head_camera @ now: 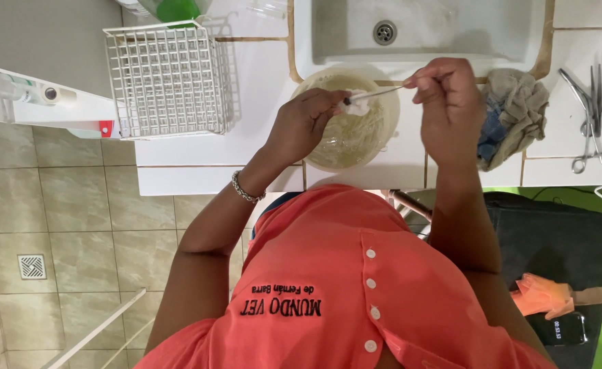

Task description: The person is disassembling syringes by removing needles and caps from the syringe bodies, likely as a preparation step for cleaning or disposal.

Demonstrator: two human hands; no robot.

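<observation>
I hold both hands over the round bowl [347, 140] of soapy water, which sits on the white counter [198, 147] just in front of the sink [424, 27]. My left hand [304, 123] is closed, fingers pinching a small white wad [357, 100] above the bowl's far rim. My right hand [448, 102] is closed around the handle of a thin metal instrument [383, 92], whose tip meets the wad. Beside the bowl, under my right hand, lies a crumpled grey cloth [519, 113]; further out from the bowl past the cloth lie metal scissors and forceps [591, 116]. On the bowl's other side stands a white wire basket [167, 78].
</observation>
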